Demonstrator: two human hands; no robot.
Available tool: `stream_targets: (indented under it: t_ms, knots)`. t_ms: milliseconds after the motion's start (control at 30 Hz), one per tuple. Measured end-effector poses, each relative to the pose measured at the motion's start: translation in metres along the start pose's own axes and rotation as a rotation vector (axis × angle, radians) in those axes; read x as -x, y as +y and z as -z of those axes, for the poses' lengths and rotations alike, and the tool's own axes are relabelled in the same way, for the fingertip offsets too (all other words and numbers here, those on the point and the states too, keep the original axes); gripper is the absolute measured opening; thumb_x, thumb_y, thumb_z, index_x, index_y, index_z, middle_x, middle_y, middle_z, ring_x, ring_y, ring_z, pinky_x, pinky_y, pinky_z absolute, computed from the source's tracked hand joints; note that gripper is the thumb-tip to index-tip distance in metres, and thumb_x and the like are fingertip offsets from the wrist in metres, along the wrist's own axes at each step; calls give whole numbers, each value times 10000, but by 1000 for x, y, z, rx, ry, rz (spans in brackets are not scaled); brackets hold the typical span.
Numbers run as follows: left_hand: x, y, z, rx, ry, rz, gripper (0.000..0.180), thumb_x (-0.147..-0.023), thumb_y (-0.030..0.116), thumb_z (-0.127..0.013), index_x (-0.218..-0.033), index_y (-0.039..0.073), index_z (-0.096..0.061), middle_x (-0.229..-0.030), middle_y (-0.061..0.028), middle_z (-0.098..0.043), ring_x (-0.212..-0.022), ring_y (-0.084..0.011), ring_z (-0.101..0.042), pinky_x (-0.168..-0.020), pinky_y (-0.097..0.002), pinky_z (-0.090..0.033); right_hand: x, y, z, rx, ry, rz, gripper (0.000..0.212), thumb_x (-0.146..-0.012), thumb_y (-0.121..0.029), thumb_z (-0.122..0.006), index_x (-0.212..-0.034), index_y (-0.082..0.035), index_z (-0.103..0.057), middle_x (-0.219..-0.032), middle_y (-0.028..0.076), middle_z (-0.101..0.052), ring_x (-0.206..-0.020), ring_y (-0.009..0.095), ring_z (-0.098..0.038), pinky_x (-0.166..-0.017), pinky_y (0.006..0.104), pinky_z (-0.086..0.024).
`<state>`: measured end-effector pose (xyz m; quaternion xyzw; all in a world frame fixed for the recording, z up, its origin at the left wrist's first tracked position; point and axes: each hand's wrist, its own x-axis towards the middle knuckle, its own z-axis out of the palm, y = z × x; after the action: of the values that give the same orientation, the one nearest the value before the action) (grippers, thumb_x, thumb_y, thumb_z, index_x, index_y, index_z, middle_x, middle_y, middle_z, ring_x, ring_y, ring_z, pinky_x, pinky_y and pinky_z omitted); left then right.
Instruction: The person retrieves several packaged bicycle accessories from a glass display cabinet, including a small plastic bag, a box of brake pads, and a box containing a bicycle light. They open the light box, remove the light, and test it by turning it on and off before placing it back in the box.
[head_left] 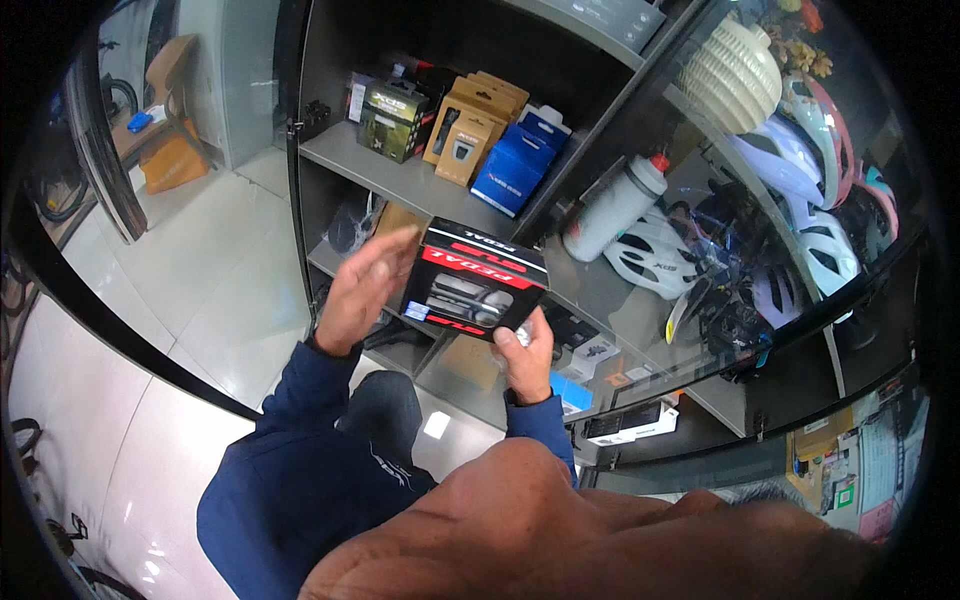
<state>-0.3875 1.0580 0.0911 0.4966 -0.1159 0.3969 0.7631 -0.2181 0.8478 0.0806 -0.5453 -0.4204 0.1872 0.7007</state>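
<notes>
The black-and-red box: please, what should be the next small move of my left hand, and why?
I would probably close your left hand on the left side of the black-and-red box. Your right hand seems to hold it only near its lower right corner, while the left is open at the opposite side; whether it touches is unclear.

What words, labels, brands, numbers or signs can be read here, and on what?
I won't copy wording, only place it:
Black box in the right hand: white and red lettering, readable.
Blue box: white lettering.
Green box: some lettering.
White helmet: dark lettering.
Blue jacket: small white lettering.
White paper, lower right: too small to read.
</notes>
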Motion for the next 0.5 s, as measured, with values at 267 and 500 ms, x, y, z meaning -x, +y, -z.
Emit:
stream_targets:
  t_ms: [267, 500]
  knots:
    - [-204, 69, 31, -674, 186, -470, 374, -1053, 211, -660, -1340, -29, -667, -1266, -111, -740, -1167, -179, -689, -1016, -296, -523, -17, -23, 16, 233, 127, 153, 723, -902, -342, -806, -1436, 68, -542, -1273, 113, -673, -1161, 184, -630, -1022, 325, -487]
    - [-403, 50, 61, -1899, -46, -149, 478, -1026, 407, -653, -1405, 116, -664, -1332, -209, -695, -1198, -322, -687, -1021, -440, -544, -28, -15, 22, 394, 158, 234, 757, -866, -366, -835, -1396, 104, -568, -1203, 147, -719, -1109, 197, -677, -987, 342, -524]
